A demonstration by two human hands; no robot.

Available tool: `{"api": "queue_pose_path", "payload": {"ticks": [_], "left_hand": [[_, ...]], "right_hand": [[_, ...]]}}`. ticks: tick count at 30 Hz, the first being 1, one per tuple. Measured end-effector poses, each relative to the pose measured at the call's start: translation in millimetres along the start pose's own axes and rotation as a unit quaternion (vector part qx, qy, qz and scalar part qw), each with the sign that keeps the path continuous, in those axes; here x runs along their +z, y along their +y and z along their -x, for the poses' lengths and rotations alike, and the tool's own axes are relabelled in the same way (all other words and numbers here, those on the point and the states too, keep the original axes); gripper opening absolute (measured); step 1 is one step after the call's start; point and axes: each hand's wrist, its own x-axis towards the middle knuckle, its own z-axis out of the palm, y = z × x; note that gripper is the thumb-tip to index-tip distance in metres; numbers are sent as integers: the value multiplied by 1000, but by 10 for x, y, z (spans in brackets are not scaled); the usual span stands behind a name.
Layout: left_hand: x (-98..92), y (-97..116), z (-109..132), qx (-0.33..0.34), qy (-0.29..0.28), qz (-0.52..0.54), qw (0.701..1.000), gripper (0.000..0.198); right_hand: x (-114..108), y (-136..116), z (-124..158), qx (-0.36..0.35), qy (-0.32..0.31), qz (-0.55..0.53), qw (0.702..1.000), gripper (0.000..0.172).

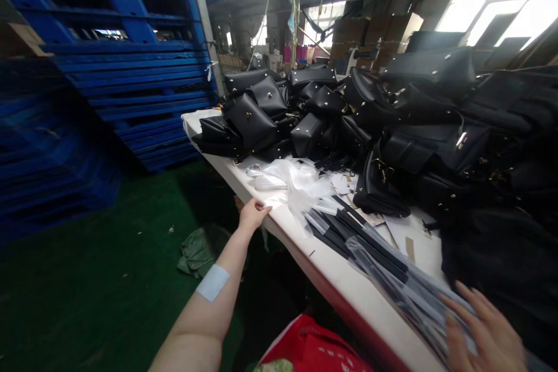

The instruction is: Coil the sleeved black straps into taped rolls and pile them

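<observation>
My left hand (253, 214) is at the near edge of the white table. Its thumb and fingers are closed on the edge of a clear plastic bag (300, 183), part of a crumpled heap. My right hand (486, 328) is spread at the lower right, over long black straps (370, 244) in clear plastic sleeves. Its fingers are apart and slightly blurred; whether they touch the sleeves I cannot tell. Just behind the plastic lies a pile of black handbags (255, 122) with gold-coloured fittings.
The white table (296, 244) runs diagonally from upper left to lower right. Blue pallets (139, 87) are stacked at left on a green floor (143, 244). A crumpled green cloth (203, 250) lies below the table, and a red bag (309, 349) is nearest me.
</observation>
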Motion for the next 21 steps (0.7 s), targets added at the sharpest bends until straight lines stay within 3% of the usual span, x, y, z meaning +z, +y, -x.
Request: {"api": "queue_pose_path", "payload": {"ticks": [4, 8, 15, 21], "left_hand": [[-38, -119, -146, -6, -43, 10, 999, 28], [-101, -168, -249, -15, -39, 24, 999, 36], [-172, -152, -321, 9, -90, 104, 990, 20], [-301, -132, -414, 26, -84, 107, 990, 29]], "right_hand": [[536, -634, -262, -72, -34, -68, 994, 20], [845, -1038, -386, -90, -60, -134, 985, 16], [1046, -1204, -392, -65, -87, -166, 980, 13], [1008, -1259, -416, -29, -128, -196, 972, 15]]}}
